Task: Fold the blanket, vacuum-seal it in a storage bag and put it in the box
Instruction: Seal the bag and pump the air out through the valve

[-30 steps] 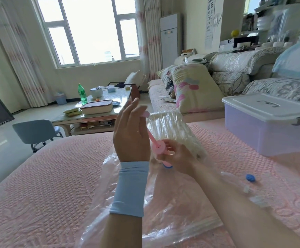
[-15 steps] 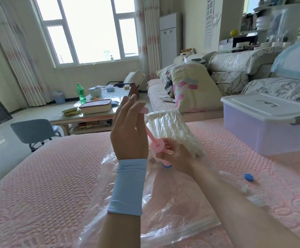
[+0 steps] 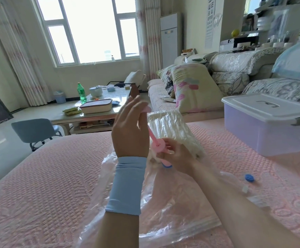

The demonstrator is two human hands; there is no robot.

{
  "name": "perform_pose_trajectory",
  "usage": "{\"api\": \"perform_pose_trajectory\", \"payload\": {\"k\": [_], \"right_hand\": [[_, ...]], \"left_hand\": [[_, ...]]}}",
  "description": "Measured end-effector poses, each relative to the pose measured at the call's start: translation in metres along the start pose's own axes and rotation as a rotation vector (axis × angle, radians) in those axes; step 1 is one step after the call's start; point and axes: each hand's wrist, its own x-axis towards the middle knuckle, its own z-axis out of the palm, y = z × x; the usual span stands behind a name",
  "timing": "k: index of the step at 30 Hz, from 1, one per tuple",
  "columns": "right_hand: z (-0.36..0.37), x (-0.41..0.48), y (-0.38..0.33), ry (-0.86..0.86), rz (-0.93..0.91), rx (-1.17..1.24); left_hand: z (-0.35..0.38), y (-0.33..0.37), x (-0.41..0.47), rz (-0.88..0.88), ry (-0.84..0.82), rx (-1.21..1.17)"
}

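Two hands (image 3: 130, 130) (image 3: 175, 155) grip one pink pump (image 3: 157, 144); one bag (image 3: 163, 208), one box (image 3: 263, 129).

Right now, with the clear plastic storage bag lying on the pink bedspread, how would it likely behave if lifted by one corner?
The clear plastic storage bag would probably droop and crumple, since its empty near half lies wrinkled and slack. It looks glossy, so likely slippery. The cream folded blanket bulges at the far end, so that end would probably sag or slide.

Bright daylight through a large window (image 3: 90, 29) flanked by curtains (image 3: 18, 56). Low coffee table (image 3: 99, 111) and grey chair (image 3: 36, 131) on pale floor; patterned sofa (image 3: 235, 68) along the right wall.
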Motion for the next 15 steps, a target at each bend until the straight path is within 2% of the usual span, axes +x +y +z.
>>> {"api": "perform_pose_trajectory", "payload": {"k": [2, 3, 6, 7, 8, 10, 15], "right_hand": [[0.001, -0.001, 0.0, -0.01, 0.002, 0.002], [0.002, -0.002, -0.001, -0.008, 0.001, 0.01], [0.001, -0.005, -0.005, -0.004, -0.004, 0.03], [0.0, -0.007, -0.006, -0.013, 0.0, 0.033], [0.0, -0.008, -0.007, -0.019, 0.002, 0.036], [0.0, -0.009, -0.008, -0.005, -0.004, 0.04], [0.0, -0.007, -0.007, -0.006, -0.006, 0.037]], "left_hand": [[0.002, -0.002, -0.004, -0.007, 0.043, 0.019], [0.005, -0.003, -0.012, -0.023, -0.016, 0.034], [0.015, -0.007, -0.043, -0.18, -0.438, 0.04], [0.016, -0.008, -0.05, -0.237, -0.551, 0.039], [0.016, -0.009, -0.051, -0.268, -0.596, 0.044], [0.013, -0.005, -0.044, -0.246, -0.53, 0.059], [0.001, 0.005, -0.007, 0.013, 0.053, 0.025]]}}
